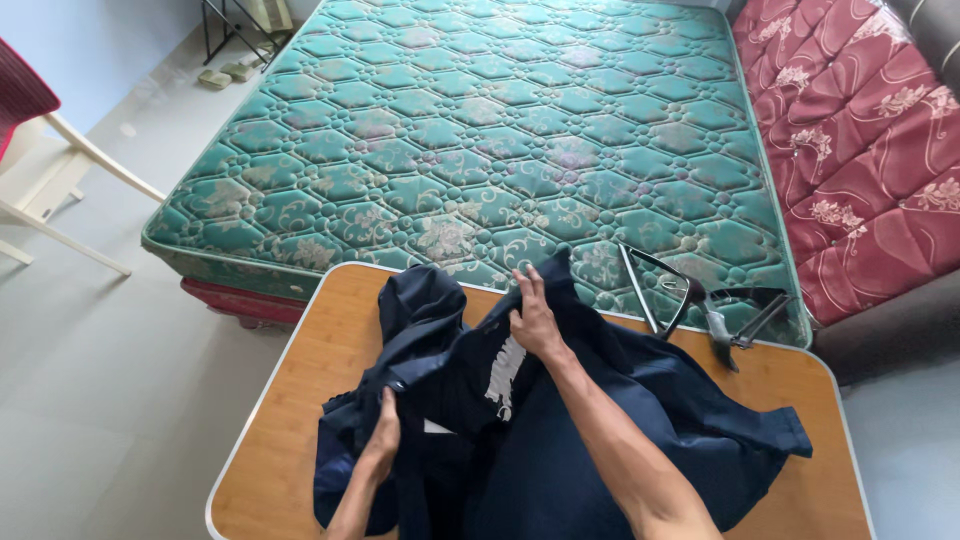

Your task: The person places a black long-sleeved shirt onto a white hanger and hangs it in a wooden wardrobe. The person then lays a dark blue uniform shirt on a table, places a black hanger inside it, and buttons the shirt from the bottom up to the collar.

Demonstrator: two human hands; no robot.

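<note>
A dark navy garment (560,420) with a white print lies crumpled across a wooden table (300,400) with a white rim. My right hand (535,318) grips a fold of the cloth near the table's far edge, close to the print. My left hand (382,435) rests lower left on the garment, fingers pressed on the fabric beside a small white label. Both forearms reach in from the bottom of the view.
Black clothes hangers (690,295) lie at the table's far right corner, overlapping a green quilted mattress (500,130) beyond. A red floral mattress (860,150) stands at the right. A white chair (50,190) stands at the left on the grey floor.
</note>
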